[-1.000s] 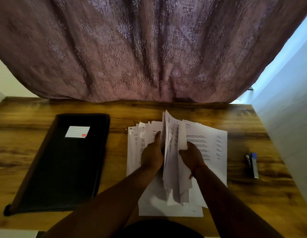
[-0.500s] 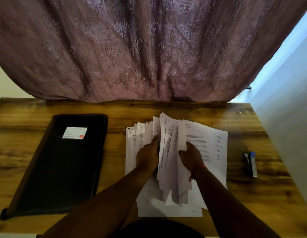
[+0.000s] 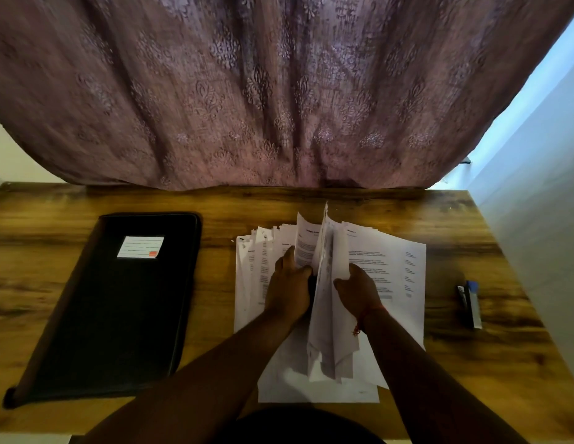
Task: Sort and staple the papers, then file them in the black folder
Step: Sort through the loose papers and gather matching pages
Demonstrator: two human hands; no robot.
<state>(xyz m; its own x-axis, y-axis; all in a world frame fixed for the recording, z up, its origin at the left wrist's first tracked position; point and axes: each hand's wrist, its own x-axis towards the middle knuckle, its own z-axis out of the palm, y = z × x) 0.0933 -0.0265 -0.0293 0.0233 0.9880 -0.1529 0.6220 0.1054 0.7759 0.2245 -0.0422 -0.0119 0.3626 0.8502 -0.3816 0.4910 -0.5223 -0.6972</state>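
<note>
White printed papers (image 3: 391, 267) lie fanned mid-table, some sheets upright; closed black folder (image 3: 119, 309) left, stapler (image 3: 470, 304) right.

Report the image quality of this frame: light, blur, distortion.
Head view: dim and warm overall, with bright daylight only at the right edge beside the mauve patterned curtain; wide-angle bending bows the wooden table's far edge; printed text on the white paper sheets is too soft to read; both the left hand and right hand show dark, underexposed.
</note>
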